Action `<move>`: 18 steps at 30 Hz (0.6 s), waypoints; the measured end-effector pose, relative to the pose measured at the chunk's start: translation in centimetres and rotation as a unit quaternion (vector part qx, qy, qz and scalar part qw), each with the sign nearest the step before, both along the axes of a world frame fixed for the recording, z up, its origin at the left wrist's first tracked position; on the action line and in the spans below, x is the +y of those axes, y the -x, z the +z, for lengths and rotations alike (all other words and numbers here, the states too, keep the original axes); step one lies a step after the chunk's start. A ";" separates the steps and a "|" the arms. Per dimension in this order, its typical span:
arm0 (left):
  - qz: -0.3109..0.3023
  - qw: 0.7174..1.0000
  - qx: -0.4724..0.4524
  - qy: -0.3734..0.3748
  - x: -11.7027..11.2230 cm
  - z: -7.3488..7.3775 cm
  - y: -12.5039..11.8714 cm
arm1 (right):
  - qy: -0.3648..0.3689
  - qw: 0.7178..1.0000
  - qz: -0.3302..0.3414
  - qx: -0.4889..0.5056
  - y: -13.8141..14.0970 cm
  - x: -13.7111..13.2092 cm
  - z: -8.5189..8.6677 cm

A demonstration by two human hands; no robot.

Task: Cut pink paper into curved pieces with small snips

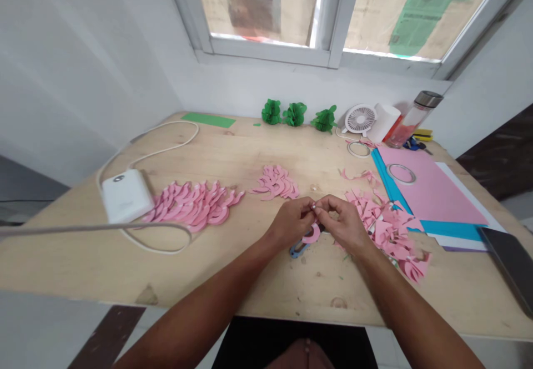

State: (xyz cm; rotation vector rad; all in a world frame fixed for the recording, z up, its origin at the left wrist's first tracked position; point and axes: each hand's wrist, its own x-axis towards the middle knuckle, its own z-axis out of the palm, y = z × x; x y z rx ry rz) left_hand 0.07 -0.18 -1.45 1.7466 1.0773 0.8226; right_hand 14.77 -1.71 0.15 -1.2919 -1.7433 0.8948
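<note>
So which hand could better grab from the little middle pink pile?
Probably the left hand: it's nearer the small pink pile, while the right hand is beside the pink scraps. Both meet by a pink curl.

Bright window (338,19), soft shadows, wide-angle edge stretching

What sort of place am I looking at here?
Probably a small papercraft workspace: the wooden table by the window bears a pile of curved pink paper cutouts, a stack of coloured sheets and three green paper figures.
</note>
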 end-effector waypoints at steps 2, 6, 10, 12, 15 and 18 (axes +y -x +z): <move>-0.001 1.000 -0.001 -0.001 0.0 0.1 0.0 | -0.002 1.000 0.002 -0.002 0.0 0.0 0.0; -0.002 1.000 0.004 -0.007 0.0 0.2 0.1 | -0.001 1.000 0.001 -0.003 0.0 0.0 0.0; -0.001 1.000 0.004 -0.009 0.1 0.0 0.0 | 0.003 1.000 -0.002 -0.005 0.0 -0.1 0.0; 0.001 1.000 -0.003 -0.004 0.1 -0.2 0.0 | 0.001 1.000 -0.002 -0.002 0.0 -0.1 0.0; 0.002 1.000 -0.007 0.003 0.1 -0.3 0.0 | -0.005 1.000 0.001 -0.001 0.0 -0.1 0.0; 0.005 1.000 -0.003 0.001 0.1 -0.3 0.1 | 0.000 1.000 0.001 -0.001 0.0 -0.1 0.1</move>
